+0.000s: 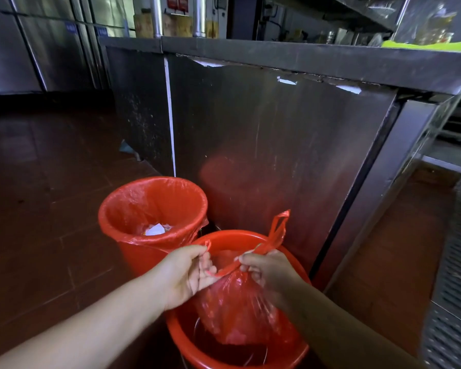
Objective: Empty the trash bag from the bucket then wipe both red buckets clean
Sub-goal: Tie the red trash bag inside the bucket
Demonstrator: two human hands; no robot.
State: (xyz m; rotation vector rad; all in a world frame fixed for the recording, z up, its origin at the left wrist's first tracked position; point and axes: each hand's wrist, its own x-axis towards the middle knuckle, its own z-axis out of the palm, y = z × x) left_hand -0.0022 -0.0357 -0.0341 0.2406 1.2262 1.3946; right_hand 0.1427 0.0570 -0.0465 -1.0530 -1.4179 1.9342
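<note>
Left hand and right hand fingers pinch handles of thin red plastic trash bag over near round red plastic bucket.

A: Hands? 
B: Left hand and right hand each pinch a handle of the red trash bag, bag hanging inside the near bucket.
A: Other bucket?
B: Far bucket, just beside, lined in red plastic, paper scraps inside. Both on the floor by the steel bench.
</note>
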